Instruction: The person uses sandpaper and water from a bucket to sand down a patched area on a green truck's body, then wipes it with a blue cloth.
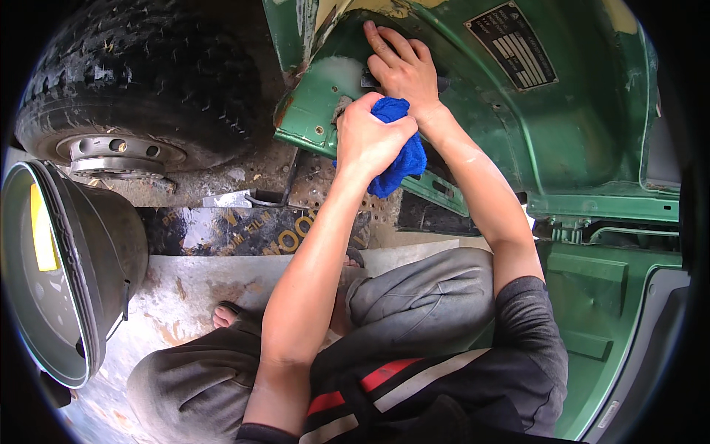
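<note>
My left hand [370, 137] is closed round a bunched blue cloth [399, 166], which hangs down past the wrist. It is close to the lower edge of a green painted metal body panel [473, 126]. Just above and to the right, my right hand [403, 70] lies against the panel's curved inner surface with its fingers stretched out. A dark patch or piece shows on both sides of the right hand; I cannot tell what it is. The palm of that hand is hidden.
A large tyre on a steel rim [118, 155] stands at the far left. Below it is a dark bucket [111, 251] with a yellow patch inside. A dark printed board [200, 229] lies on the floor. The panel carries a data plate [510, 44]; a green door [592, 318] is at right.
</note>
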### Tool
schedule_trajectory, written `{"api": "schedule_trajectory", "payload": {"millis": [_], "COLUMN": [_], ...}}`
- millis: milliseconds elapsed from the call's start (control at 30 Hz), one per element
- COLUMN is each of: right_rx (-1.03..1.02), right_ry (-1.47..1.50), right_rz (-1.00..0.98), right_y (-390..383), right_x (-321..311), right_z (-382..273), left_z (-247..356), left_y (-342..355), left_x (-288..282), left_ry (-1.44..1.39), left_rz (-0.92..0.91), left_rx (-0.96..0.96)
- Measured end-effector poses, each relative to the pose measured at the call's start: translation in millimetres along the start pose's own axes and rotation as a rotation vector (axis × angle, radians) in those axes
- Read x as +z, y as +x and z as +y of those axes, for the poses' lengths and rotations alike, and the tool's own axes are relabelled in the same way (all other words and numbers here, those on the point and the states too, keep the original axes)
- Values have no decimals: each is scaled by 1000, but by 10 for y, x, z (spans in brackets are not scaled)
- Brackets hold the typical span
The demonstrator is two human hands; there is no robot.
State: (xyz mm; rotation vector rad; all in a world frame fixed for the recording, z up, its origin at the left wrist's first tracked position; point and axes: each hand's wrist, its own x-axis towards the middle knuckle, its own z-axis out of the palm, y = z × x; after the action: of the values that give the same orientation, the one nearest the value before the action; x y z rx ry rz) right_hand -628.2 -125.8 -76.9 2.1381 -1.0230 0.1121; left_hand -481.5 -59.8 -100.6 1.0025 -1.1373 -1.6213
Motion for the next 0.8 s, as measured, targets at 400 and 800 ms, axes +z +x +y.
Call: {"api": "schedule_trajectory", "payload": {"millis": [400,800], "right_rx": [248,238], "right_ry": [79,127], "right_rz": [128,130], "right_y": [388,470], "right_x": [42,-28], "right_z": [60,77], "left_z": [-122,-98], "left_y": [-104,-46], "left_x": [-21,-99], "left_ry": [-121,-133], "left_rz": [-71,-62], "left_rx": [143,85]}}
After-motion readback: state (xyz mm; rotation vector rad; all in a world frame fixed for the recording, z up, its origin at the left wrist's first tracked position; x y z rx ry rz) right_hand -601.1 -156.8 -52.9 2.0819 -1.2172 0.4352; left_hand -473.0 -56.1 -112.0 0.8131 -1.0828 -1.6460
